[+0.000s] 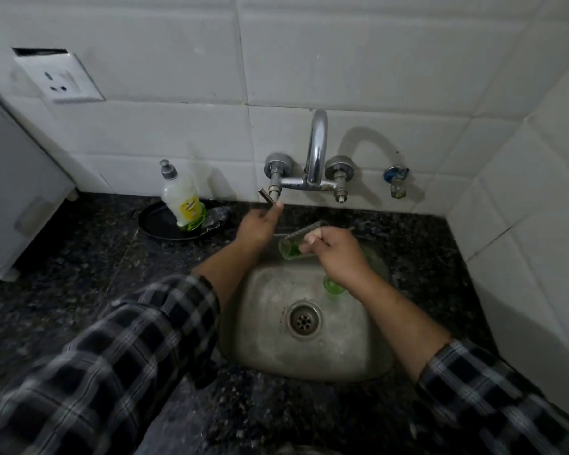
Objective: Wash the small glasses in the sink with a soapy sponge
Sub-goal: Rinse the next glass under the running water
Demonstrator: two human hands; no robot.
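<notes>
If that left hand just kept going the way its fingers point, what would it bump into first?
The left tap lever: the left hand points up at it, fingertips about touching. Behind it comes the tiled wall, though depth is unclear.

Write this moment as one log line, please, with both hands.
left hand: at tap lever, grip unclear | right hand: holds small glass tilted over sink | second glass: in sink | water: none seen

Large white glossy wall tiles (375, 60) far and right, meeting in a corner. White socket plate (61, 78) on far wall, left. Dark speckled granite surface (63, 257) below. White boxy appliance (14, 192) at left edge. Dim, flat light.
</notes>
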